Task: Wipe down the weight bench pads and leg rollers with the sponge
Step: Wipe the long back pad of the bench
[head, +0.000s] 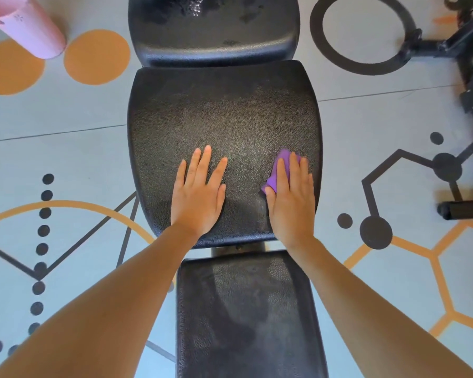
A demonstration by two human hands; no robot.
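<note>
The right hand (291,197) presses a purple sponge (280,170) flat under straight fingers on the middle pad (216,118); its grip is released. Just left of it, the left hand (198,195) lies flat, grasping nothing.

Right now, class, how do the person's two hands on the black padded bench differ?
The left hand lies bare on the wide black middle pad, fingers spread; the right hand presses a purple sponge under closer-set fingers. The left hand sits near the pad's centre, the right hand near its right edge. Both are flat, palm down, on the same pad.
</note>
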